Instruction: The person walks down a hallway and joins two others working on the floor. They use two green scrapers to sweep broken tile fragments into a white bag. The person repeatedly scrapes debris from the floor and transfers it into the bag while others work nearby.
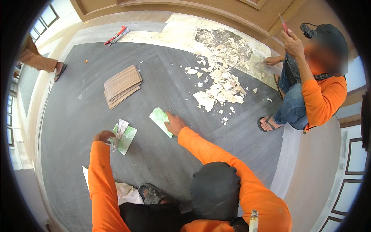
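My left hand (103,136) grips the edge of a narrow grey-white strip (119,134), smeared with dark dirt. The strip lies across a flat green-and-white piece (129,140); whether my fingers also hold that piece is hard to tell. My right hand (175,124) has its fingers on the right edge of another thin green-and-white rectangular piece (159,119), held low over the dark floor (162,162). Beyond my hands lies a small stack of brown wood-look planks (123,84).
Broken cream flakes (221,84) heap beside a stripped floor patch (220,37). A person in an orange sleeve (321,101) squats at right, raising a red-handled pointed tool (284,25). Red-handled tools (117,35) lie far left. Another person's sandalled foot (60,71) stands left.
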### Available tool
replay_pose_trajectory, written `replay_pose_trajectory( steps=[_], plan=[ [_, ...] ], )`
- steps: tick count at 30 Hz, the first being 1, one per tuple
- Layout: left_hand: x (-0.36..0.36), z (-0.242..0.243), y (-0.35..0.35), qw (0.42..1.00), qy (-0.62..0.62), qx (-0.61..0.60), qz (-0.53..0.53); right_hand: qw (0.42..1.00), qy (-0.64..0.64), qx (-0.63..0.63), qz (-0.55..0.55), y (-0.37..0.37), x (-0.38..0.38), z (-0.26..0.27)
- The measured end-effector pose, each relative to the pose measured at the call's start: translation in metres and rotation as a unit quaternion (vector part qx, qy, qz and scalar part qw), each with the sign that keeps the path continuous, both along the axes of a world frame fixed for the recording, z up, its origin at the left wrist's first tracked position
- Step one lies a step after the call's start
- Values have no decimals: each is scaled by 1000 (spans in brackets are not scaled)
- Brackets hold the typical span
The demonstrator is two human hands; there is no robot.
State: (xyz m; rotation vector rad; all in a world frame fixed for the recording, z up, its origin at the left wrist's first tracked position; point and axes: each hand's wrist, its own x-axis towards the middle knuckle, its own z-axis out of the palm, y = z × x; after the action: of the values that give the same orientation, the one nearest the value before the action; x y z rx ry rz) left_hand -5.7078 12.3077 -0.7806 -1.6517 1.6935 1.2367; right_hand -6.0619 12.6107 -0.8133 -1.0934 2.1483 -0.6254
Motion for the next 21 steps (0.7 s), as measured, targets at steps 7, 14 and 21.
replay_pose_trajectory(
  steps=[7, 14, 21],
  plan=[
    [24, -4, -4, 999, 10, 42, -17, 964, 121, -30, -234, 23, -158, 5],
    [8, -27, -9, 997, 38, -53, 38, 885, 113, -153, -426, 209, -166, 14],
    [-18, -69, -29, 973, 106, -193, -66, 778, 131, 133, -599, 343, -127, 22]
  ],
)
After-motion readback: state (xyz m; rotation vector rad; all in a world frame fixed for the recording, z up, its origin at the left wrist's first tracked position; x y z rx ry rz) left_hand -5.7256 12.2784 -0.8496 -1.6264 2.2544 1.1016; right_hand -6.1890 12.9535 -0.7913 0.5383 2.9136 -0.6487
